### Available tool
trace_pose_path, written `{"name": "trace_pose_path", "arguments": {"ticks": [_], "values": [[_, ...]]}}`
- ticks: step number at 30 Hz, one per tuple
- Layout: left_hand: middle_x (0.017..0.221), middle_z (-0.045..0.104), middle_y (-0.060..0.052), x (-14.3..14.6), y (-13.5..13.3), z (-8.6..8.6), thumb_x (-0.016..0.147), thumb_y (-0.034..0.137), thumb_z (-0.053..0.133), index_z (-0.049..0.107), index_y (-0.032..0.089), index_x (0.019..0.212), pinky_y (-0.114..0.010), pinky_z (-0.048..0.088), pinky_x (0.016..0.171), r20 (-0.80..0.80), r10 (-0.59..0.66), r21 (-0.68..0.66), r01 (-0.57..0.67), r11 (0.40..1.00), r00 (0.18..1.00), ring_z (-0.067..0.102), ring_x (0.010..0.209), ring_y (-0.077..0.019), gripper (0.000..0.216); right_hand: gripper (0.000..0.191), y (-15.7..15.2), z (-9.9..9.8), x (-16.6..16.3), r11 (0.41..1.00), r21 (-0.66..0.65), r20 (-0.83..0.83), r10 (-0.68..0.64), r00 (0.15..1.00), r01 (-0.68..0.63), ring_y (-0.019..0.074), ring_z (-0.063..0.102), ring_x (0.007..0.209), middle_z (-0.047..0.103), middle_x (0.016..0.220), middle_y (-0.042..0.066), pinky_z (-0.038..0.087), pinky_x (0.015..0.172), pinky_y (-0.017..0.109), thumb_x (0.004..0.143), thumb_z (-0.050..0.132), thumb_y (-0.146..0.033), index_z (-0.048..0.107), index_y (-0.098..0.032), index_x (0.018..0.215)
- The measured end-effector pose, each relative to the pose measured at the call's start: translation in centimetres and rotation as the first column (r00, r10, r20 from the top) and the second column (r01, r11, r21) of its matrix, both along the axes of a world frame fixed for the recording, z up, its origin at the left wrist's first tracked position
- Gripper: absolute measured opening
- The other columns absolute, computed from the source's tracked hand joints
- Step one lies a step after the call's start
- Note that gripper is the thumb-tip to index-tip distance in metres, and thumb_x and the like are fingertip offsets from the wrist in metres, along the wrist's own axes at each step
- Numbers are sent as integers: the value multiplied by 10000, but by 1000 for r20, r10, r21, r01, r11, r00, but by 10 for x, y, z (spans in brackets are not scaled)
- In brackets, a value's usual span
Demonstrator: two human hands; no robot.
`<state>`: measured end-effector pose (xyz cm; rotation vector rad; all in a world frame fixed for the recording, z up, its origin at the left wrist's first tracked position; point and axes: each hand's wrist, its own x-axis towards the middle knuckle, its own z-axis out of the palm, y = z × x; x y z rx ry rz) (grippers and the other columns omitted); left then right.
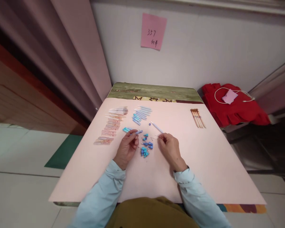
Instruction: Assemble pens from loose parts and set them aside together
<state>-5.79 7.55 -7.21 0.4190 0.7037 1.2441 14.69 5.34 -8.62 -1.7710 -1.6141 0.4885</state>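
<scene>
Room Layout

Comprised a plain pale wall at the rear, with a pink note fixed to it and handwritten "357". Included, at the left, a mauve curtain and a brown wooden panel. Contained a table, green at its far end, mostly covered by a pale pink sheet. Held red cloth at the right. Had pale floor tiles with dark joints, and a green patch left of the table. Received soft light.
</scene>
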Motion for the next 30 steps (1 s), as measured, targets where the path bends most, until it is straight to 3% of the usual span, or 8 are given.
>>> {"name": "trace_pose_path", "arguments": {"ticks": [9,14,20,22,25,28,30], "values": [[734,657,-38,2,-2,0,840,83,640,697,85,988,-76,472,465,94,-77,-87,85,993,993,605,561,-46,159,202,3,-7,-10,996,36,224,75,972,-85,166,658,865,698,1040,25,440,697,251,922,545,-228,700,-261,1046],[798,722,-91,12,-9,-2,891,190,637,694,79,942,-147,559,543,52,-170,-39,172,984,984,682,608,-103,135,113,11,-6,-19,1000,-20,336,1,942,6,174,647,809,686,943,32,405,650,258,931,595,-294,686,-228,942],[952,759,-154,14,-13,-1,930,143,559,676,75,993,-168,592,667,65,-197,-45,200,979,978,742,761,-137,149,158,10,-3,-26,999,-40,406,-4,914,22,170,590,697,647,943,88,363,606,273,967,497,-228,641,-163,965],[943,762,-151,12,-12,-2,930,118,543,677,70,989,-144,582,647,81,-186,-50,191,980,979,736,728,-116,154,158,6,-4,-22,1000,21,311,-18,950,12,174,572,696,639,919,86,375,620,279,962,475,-224,618,-158,961],[923,764,-138,11,-11,-4,911,89,554,679,65,988,-126,573,628,93,-168,-40,172,984,981,727,693,-99,149,145,1,0,-16,996,85,-37,-23,999,26,172,559,677,619,791,28,412,640,282,942,490,-267,606,-180,951],[911,762,-121,12,-11,-5,875,76,602,669,75,989,-131,576,641,80,-153,-39,156,987,985,727,696,-99,132,227,-4,12,-16,996,87,-424,43,905,-7,154,552,633,590,720,-19,449,629,275,930,515,-335,617,-201,1082],[885,760,-96,14,-12,-4,843,67,643,651,97,975,-142,579,647,53,-138,-36,140,989,989,729,701,-105,136,255,-7,21,-21,997,78,-588,63,806,-21,147,565,651,614,751,-9,466,624,270,909,556,-368,641,-204,1084]]}}
